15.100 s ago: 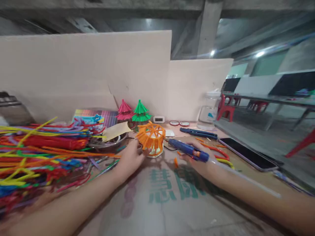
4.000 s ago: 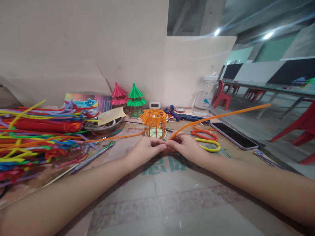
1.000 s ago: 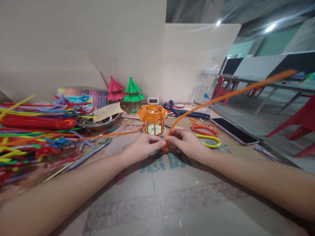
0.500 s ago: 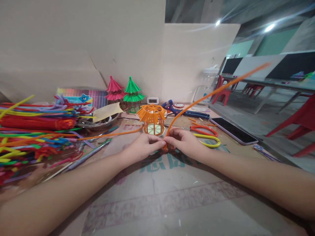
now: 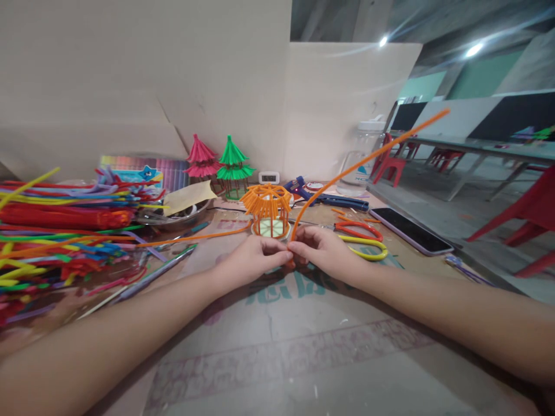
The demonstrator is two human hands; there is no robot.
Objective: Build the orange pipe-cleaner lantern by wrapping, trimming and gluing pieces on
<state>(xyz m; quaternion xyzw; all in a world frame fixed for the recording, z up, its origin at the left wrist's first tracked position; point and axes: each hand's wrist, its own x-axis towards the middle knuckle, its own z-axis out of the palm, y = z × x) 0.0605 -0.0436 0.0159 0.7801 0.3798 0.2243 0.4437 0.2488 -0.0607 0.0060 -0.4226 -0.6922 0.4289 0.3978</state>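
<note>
An orange pipe cleaner (image 5: 347, 171) rises from between my fingers and curves up to the right. My left hand (image 5: 259, 256) pinches it near its lower end, thumb and fingertips together. Right beside it, my right hand (image 5: 323, 248) pinches the same stem, so the two thumbs nearly touch. A short orange bit shows under the fingertips; its exact shape is hidden. Just behind the hands stands a small orange pavilion (image 5: 269, 202) with a fringed roof, thin posts and a pale round base. Another orange pipe cleaner (image 5: 199, 236) lies stretched out to the left.
Colourful pipe cleaners (image 5: 65, 216) are heaped at the left. Behind are a pink (image 5: 201, 156) and a green tiered model (image 5: 235, 159), a blue glue gun (image 5: 299, 188) and a clear bottle (image 5: 362, 156). Scissors (image 5: 370, 248) and a phone (image 5: 411, 230) lie at the right.
The free end of the orange pipe cleaner has swung a little to the left. Both hands stay in nearly the same place, still pinching it.
</note>
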